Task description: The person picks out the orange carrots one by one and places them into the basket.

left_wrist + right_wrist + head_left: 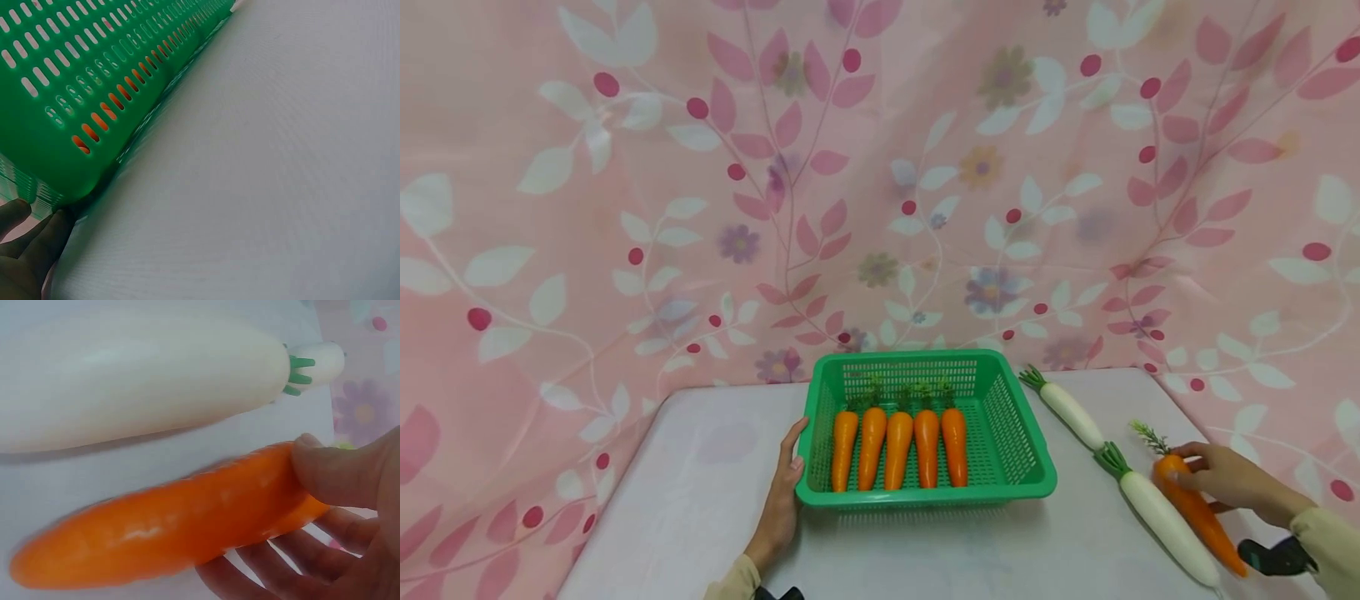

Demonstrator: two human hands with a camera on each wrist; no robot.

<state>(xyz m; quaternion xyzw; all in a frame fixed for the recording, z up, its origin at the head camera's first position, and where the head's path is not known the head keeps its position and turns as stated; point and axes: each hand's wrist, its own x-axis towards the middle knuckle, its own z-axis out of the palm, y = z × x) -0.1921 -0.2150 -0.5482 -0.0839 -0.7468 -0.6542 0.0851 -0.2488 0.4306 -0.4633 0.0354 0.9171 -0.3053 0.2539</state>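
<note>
At the right of the head view, my right hand (1225, 477) grips an orange carrot (1198, 515) near its leafy top. The right wrist view shows the thumb over the carrot (169, 522) and the fingers curled around its far side; the tip points away from the hand. My left hand (781, 500) rests against the left side of a green plastic basket (925, 500). In the left wrist view its fingers (47, 244) lie fairly straight at the basket's lower corner. Inside the basket, several carrots (898, 450) lie side by side, leafy ends toward the back.
Two white radishes with green stems lie right of the basket: a nearer radish (1168, 525) alongside the gripped carrot, and a farther radish (1073, 415) behind it. Everything stands on a white table (715, 467). A pink floral cloth (880, 183) hangs behind it.
</note>
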